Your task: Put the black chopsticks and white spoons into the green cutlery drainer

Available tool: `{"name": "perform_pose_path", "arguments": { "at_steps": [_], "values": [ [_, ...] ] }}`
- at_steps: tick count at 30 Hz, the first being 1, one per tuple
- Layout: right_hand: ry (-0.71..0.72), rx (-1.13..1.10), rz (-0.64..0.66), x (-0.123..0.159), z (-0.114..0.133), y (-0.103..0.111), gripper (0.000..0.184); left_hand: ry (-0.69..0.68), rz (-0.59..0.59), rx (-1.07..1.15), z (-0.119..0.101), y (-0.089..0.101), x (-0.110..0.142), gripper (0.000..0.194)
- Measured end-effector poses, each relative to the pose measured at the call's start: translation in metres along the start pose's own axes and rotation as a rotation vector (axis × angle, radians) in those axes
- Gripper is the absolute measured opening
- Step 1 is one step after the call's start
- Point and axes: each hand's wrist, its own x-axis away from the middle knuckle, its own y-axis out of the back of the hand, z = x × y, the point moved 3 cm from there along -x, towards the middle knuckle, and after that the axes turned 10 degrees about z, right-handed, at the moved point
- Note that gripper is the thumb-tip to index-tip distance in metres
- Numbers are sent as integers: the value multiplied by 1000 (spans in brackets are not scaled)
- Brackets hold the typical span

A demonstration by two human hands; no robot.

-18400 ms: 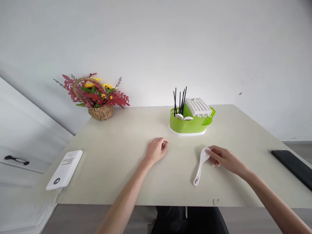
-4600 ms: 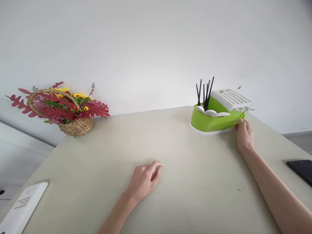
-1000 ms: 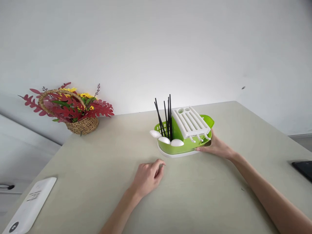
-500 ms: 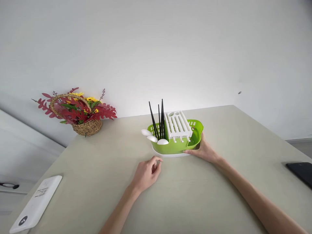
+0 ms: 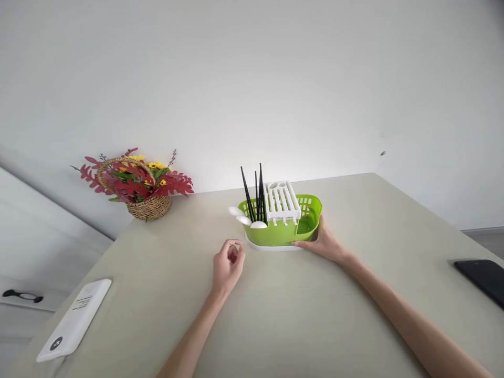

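Note:
A green plastic cutlery holder (image 5: 271,237) stands on a white base tray (image 5: 271,249) near the table's middle. Black chopsticks (image 5: 260,194) rise upright from its left part, and white spoons (image 5: 259,224) hang their bowls over the left front rim. A white slotted rack (image 5: 282,202) with small hooks sits across its top. My right hand (image 5: 325,241) grips the holder's right end, thumb at the front. My left hand (image 5: 229,262) is just left of the holder and apart from it, fingers curled in towards the thumb, nothing visible in them.
A wicker basket of artificial flowers (image 5: 149,208) stands at the back left by the wall. Nearer on the left lies a white flat device (image 5: 76,317) with a cable. A black phone (image 5: 482,278) rests at the right edge of the table (image 5: 299,325).
My left hand has drawn left, away from the holder's front. My right hand keeps its grip, and the holder seems turned slightly. The whole view has shifted a little.

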Motion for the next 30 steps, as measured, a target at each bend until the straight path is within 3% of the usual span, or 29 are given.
{"name": "perform_pose_path", "arguments": {
  "at_steps": [5,8,11,14,18,22,28,30],
  "values": [
    [17,14,9,1,-2,-1,106,73,-238,84,6,8,4,28],
    [21,10,12,2,-3,-2,104,69,-317,107,9,14,0,32],
    [19,-18,22,1,-4,-3,101,53,-375,147,7,26,-20,34],
    [33,-22,23,1,-4,-3,99,48,-483,298,-7,44,-56,30],
    [42,-19,22,1,-2,-2,99,-60,-426,495,-50,59,-112,31],
    [70,-48,23,1,-2,-2,102,-99,-312,611,-90,58,-154,41],
    [66,-50,11,-2,-7,-3,107,233,-66,528,-103,28,-185,94],
    [75,-51,4,-3,-7,-3,108,255,-50,522,-105,19,-190,100]
  ]
}}
